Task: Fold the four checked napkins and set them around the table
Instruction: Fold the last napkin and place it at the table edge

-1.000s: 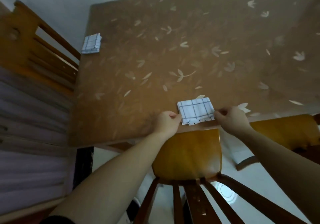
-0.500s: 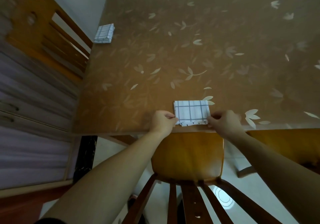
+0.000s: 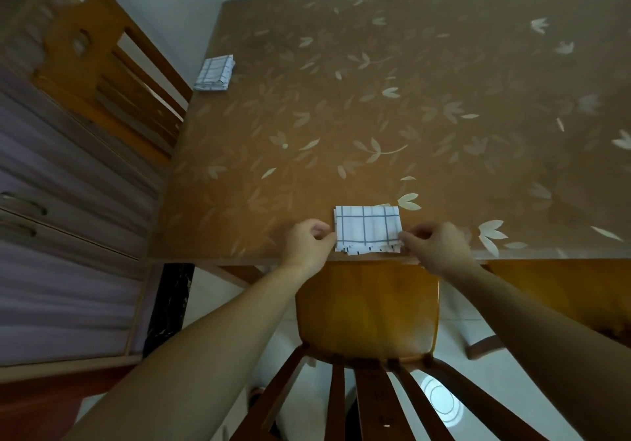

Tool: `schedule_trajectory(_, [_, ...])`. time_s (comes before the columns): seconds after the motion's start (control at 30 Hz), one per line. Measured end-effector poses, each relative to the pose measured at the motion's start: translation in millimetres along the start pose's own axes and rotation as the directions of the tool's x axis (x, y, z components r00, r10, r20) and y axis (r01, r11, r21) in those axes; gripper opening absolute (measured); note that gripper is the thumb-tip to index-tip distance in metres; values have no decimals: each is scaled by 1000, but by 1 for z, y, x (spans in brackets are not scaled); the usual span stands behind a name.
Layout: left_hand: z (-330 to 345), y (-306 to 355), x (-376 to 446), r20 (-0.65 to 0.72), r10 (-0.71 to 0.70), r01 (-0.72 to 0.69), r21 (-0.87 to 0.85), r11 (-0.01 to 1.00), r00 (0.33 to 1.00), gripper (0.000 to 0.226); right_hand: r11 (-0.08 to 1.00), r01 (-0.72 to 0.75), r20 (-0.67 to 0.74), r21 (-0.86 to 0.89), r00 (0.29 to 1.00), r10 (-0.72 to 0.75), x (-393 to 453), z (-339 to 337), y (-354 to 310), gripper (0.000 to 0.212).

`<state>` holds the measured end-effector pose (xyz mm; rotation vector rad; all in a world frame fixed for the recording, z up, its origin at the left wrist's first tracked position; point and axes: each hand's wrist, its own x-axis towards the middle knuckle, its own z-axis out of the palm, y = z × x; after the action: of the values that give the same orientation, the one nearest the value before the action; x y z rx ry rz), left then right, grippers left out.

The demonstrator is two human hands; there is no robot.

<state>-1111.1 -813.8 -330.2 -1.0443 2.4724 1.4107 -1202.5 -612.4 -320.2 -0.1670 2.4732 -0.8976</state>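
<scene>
Folded napkin (image 3: 367, 229) is pinched at its near corners between left hand (image 3: 307, 247) and right hand (image 3: 437, 247), flat on the table (image 3: 375, 116) edge.

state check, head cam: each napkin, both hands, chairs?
Near blue-checked white napkin: folded, flat at the near table edge.
Far checked napkin: folded, at the left edge.
Left hand: pinches the near napkin's left edge.
Right hand: pinches its right edge.
Near wooden chair: pushed in.
Left wooden chair: pushed in.

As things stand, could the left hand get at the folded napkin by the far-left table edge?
Probably not without stepping over: the left hand pinches the near napkin, and the far napkin lies well across bare table.
</scene>
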Motion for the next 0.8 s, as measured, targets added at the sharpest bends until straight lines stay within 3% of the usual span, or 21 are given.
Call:
schedule_trajectory(0.17, [-26,15,-23,2,133,-129,278,952,991,33,953,102,-89,-284,987,-132,-8,-36,1,42])
schedule_trajectory(0.33, [-51,49,-61,64,268,-252,599,760,961,47,814,110,-153,-571,959,-237,-46,-81,-6,52])
schedule_trajectory(0.53, [-54,83,-120,146,397,-401,595,696,906,52,820,6,-283,-572,937,-204,-141,-132,0,52])
schedule_trajectory(0.8, [-2,125,-216,226,537,-566,521,639,813,51,852,-124,-428,-508,895,-125,-267,-190,63,60])
